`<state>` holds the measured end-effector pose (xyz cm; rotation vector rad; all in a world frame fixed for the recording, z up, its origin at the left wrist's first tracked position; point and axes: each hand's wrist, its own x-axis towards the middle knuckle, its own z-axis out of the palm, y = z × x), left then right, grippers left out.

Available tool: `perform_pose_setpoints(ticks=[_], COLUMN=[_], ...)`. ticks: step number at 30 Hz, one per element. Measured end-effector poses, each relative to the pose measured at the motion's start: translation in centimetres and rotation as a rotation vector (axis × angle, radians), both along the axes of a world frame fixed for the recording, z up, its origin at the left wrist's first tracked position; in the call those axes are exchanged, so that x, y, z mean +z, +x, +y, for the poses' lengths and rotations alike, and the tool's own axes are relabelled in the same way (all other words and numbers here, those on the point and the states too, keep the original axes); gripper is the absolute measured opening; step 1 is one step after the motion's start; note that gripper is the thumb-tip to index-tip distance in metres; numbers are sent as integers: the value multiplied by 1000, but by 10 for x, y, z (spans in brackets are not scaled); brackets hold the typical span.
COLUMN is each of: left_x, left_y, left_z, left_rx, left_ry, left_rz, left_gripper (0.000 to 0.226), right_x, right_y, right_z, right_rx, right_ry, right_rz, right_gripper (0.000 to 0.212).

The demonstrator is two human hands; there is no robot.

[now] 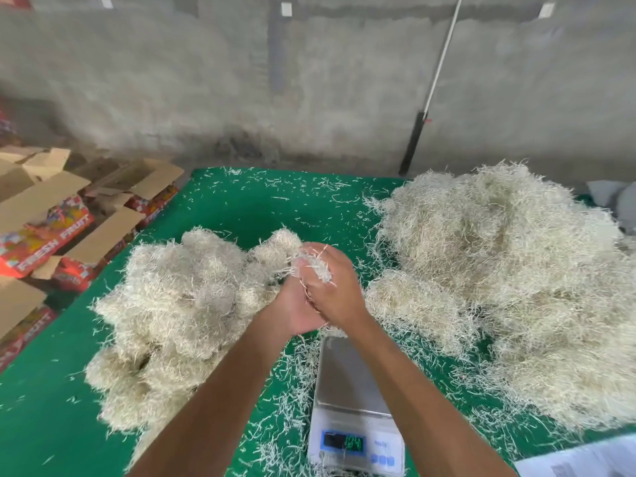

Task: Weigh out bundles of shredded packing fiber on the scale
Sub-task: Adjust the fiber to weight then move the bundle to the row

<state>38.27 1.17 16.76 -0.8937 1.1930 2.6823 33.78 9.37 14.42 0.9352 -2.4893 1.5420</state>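
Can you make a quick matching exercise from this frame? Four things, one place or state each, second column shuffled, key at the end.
Things
1. scale
2. big loose fiber heap
3. small fiber tuft
4. fruit cartons

Places or states
A. held in both hands, above the table
B. off the table's left edge, flaps open
C. on the green table cover, right side
D. near edge of the table, platform bare, display lit

Pairs: 1-D, 2-C, 3-A, 4-B

The left hand and right hand meet around the tuft, beyond the scale's platform.
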Motion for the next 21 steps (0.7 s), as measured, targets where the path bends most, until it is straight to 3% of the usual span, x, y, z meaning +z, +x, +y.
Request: perform_pose_setpoints(ticks=[3,6,8,10,11,12,14,16,17,18,19,21], left_x=[1,-8,-11,2,10,12,25,19,16,9,4,7], left_y=[-17,-29,-29,-27,-28,-29,-38,-40,-33,-30,-27,-32], left_z=[-24,-11,9,8,2,-9,-6,-2,8,22,31,13], left_rx=[136,77,-35,-96,-87,-56,0,228,245,148,-40,-112], left_ry=[150,-105,-228,-66,36,93,-4,-140,8,-55,51,-5], left_rz=[32,95,158,221,233,238,311,492,383,275,234,93], left_gripper=[48,29,41,25,32,45,55,43,42,46,49,45], right_x=[-3,1,12,15,13,9,2,3,10,16,20,17], right_y=[-9,5,-2,-19,-23,-23,-10,-1,-4,-12,-22,-32], right_z=[16,0,-2,15,25,32,28,14,12,16,25,41], right_rx=[68,148,10,-98,-102,-71,22,79,62,19,-31,-67], right_ry=[72,50,13,15,28,30,16,-5,-4,13,31,30], right_rz=[92,88,60,93,123,155,245,238,196,167,156,152], right_gripper=[50,54,63,58,53,48,42,41,44,45,43,39])
